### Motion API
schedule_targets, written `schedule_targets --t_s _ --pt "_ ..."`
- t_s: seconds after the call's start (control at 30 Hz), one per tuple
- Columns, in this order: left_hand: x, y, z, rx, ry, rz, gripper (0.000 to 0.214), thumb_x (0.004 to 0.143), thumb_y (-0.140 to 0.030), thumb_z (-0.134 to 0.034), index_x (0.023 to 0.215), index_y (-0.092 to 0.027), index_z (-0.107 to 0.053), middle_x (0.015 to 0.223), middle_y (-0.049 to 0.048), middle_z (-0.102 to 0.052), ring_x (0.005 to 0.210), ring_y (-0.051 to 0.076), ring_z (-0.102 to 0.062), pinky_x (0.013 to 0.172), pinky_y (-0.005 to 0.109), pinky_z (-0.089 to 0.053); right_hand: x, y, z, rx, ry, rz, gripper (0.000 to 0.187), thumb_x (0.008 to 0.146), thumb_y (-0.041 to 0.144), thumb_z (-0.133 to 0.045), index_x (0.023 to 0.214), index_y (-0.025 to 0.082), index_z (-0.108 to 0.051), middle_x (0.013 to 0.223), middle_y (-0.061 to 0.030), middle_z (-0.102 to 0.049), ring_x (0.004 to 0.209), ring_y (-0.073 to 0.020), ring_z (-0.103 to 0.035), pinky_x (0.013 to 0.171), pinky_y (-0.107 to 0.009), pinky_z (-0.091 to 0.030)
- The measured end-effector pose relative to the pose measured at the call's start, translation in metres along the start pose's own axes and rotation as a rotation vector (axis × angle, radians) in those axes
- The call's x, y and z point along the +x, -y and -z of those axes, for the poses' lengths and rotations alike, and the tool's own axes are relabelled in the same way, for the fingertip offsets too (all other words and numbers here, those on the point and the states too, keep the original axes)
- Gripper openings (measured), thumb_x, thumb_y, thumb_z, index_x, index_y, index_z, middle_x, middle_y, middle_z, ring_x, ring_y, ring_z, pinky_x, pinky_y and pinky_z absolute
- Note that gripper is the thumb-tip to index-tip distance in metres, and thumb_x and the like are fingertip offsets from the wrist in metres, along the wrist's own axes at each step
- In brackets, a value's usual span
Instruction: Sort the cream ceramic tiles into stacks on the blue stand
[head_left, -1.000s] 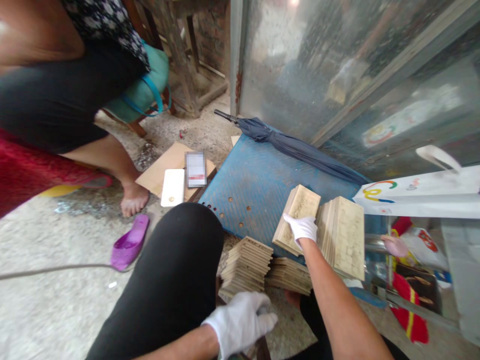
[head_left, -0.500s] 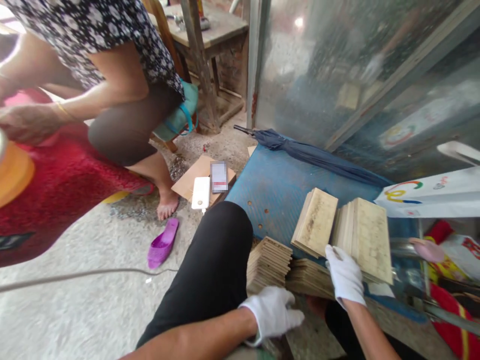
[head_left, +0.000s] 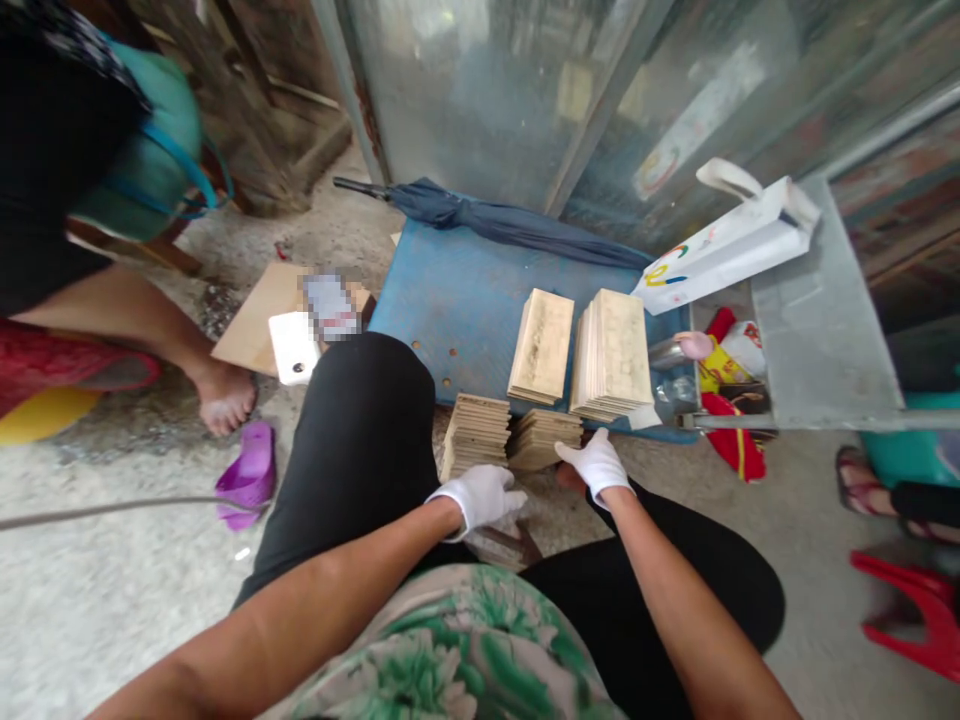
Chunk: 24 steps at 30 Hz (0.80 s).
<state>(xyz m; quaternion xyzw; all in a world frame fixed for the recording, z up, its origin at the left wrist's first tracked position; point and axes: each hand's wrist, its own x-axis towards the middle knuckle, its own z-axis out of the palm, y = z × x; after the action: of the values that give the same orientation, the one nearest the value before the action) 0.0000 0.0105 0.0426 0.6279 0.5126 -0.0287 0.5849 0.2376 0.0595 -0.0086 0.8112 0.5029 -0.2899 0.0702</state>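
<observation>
Two stacks of thin pale wooden boards lie on a blue board surface, a smaller left stack point(head_left: 541, 345) and a thicker right stack point(head_left: 613, 350). Lower down, between my knees, are a lower left stack point(head_left: 476, 430) and a lower right stack point(head_left: 546, 438), edges toward me. My left hand point(head_left: 480, 498), in a white glove, is just below the lower left stack, fingers stretched out, holding nothing visible. My gloved right hand point(head_left: 598, 464) is at the right edge of the lower right stack, thumb and fingers apart. Whether it touches the boards I cannot tell.
A folded dark umbrella point(head_left: 517, 222) lies along the back of the blue surface point(head_left: 450, 290). At right stand a white paper bag point(head_left: 727, 245) and a grey panel point(head_left: 821, 310). A phone point(head_left: 330, 306), a purple slipper point(head_left: 249, 475) and another person's foot point(head_left: 227, 398) are left.
My right hand has moved from the upper stacks down to the lower right stack. My left hand stays below the lower left stack. The view has swung right and down.
</observation>
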Motion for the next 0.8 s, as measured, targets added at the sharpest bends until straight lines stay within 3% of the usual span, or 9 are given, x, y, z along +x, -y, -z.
schedule_targets --t_s 0.07,0.17,0.3,0.43,0.7,0.8 --pt "0.001 0.0 -0.001 0.062 0.019 0.003 0.043 0.084 -0.045 -0.049 0.099 -0.011 -0.069 0.102 0.0154 -0.071 0.093 0.028 -0.064 0.08 0.034 -0.046 -0.011 0.01 -0.015 0.013 -0.02 -0.032 0.122 0.056 0.059 -0.077 0.145 -0.005 -0.022 0.128 -0.03 -0.05 0.116 -0.0353 -0.054 0.095 -0.038 -0.042" --pt "0.001 -0.001 -0.001 0.117 0.024 0.017 0.042 0.084 -0.046 -0.048 0.098 -0.013 -0.07 0.099 0.0119 -0.072 0.09 0.026 -0.064 0.078 0.031 -0.046 -0.025 0.027 -0.035 -0.029 -0.037 -0.063 0.141 0.051 0.069 -0.075 0.149 -0.004 -0.004 0.137 -0.0343 -0.034 0.125 -0.0416 -0.043 0.1 -0.046 -0.038" --pt "0.0 -0.001 0.001 0.152 0.018 0.031 0.039 0.085 -0.045 -0.048 0.094 -0.014 -0.07 0.093 0.0107 -0.071 0.085 0.025 -0.064 0.075 0.031 -0.045 -0.032 0.038 -0.05 -0.026 -0.045 -0.158 0.145 0.05 0.079 -0.068 0.15 0.001 0.002 0.142 -0.0353 -0.021 0.129 -0.0445 -0.034 0.1 -0.051 -0.035" --pt "-0.002 -0.002 0.004 0.172 0.025 0.034 0.039 0.087 -0.045 -0.046 0.092 -0.013 -0.069 0.093 0.0115 -0.07 0.084 0.024 -0.064 0.073 0.03 -0.044 -0.03 0.039 -0.059 0.002 -0.072 -0.189 0.144 0.052 0.084 -0.062 0.15 0.003 0.005 0.143 -0.0352 -0.017 0.128 -0.0451 -0.035 0.099 -0.051 -0.035" --pt "-0.003 -0.005 0.007 0.193 0.059 0.04 0.041 0.088 -0.044 -0.045 0.098 -0.013 -0.068 0.098 0.0128 -0.07 0.089 0.026 -0.064 0.075 0.031 -0.044 -0.022 0.039 -0.071 -0.003 -0.218 -0.144 0.135 0.059 0.074 -0.065 0.147 -0.007 -0.001 0.134 -0.0323 -0.032 0.122 -0.0401 -0.041 0.105 -0.038 -0.032" --pt "-0.004 -0.006 0.008 0.209 0.062 0.046 0.04 0.088 -0.044 -0.045 0.096 -0.012 -0.069 0.097 0.0131 -0.07 0.088 0.027 -0.065 0.074 0.031 -0.045 -0.021 0.04 -0.072 -0.003 -0.238 -0.15 0.132 0.06 0.07 -0.067 0.147 -0.006 -0.002 0.132 -0.0317 -0.036 0.12 -0.0392 -0.043 0.104 -0.039 -0.033"
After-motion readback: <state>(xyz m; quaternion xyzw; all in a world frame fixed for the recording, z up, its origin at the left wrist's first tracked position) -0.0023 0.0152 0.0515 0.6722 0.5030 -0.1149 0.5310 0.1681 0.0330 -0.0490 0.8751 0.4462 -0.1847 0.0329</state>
